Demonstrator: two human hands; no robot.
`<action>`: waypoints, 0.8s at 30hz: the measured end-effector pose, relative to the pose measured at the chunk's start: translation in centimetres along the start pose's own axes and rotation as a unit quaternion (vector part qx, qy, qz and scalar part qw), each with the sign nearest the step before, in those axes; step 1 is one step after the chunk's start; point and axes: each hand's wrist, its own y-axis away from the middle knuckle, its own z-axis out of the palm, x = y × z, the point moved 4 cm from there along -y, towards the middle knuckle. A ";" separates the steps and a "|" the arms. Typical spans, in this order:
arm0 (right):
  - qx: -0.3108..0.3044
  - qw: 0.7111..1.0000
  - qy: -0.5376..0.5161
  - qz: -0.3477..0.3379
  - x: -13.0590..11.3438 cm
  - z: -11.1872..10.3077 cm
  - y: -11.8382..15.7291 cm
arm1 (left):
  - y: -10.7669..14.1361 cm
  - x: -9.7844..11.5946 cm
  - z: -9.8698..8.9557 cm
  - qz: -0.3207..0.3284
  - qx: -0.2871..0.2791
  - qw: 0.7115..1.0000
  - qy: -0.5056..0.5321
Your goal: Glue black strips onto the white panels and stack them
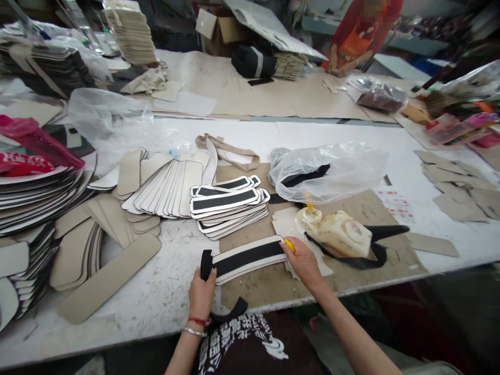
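A white rounded strip with a black band (248,256) along its middle lies on brown cardboard (250,297) at the front of the table. My left hand (203,291) pinches a black strap (206,263) at the left end of this piece. At its right end, my right hand (300,259) is closed around a small yellow tool, mostly hidden by the fingers. Just behind sits a pile of similar black-banded pieces (224,202). To the right, a stained container (344,232) with a yellow stick in its opening rests on a white scrap.
Fanned white pieces (172,187) and beige strips (113,276) cover the left side, beside tall dark-edged stacks. Behind are a plastic bag (328,169) and a beige strap (230,151). A person in red (357,36) stands across the table. Its front edge runs close to me.
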 end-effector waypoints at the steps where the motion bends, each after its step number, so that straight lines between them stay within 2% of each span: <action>1: -0.008 1.000 -0.017 0.010 -0.2 -0.3 0.1 | 0.1 -0.1 -0.2 0.003 0.006 1.000 0.019; 8: -0.058 0.985 -0.116 0.111 0.6 -0.7 0.5 | 0.6 -0.8 -1.1 0.008 -0.017 0.984 0.180; 11: -0.055 0.989 -0.086 0.110 0.6 -0.3 0.7 | 0.2 -1.3 -1.1 0.009 -0.015 0.980 0.199; 14: -0.021 0.998 -0.009 0.058 -0.2 -0.1 1.0 | -0.3 -1.9 -1.0 0.008 0.000 0.979 0.205; 17: 0.012 0.999 0.032 0.032 -0.9 -0.2 1.4 | -0.5 -2.0 -0.8 0.014 -0.016 0.976 0.216; 20: 0.005 0.997 0.019 0.069 -1.0 -0.6 1.7 | -0.1 -1.8 -0.9 0.023 -0.042 0.973 0.228; 24: -0.023 0.994 -0.059 0.094 -1.4 -1.8 2.0 | 0.6 -1.0 -1.8 0.045 -0.048 0.965 0.252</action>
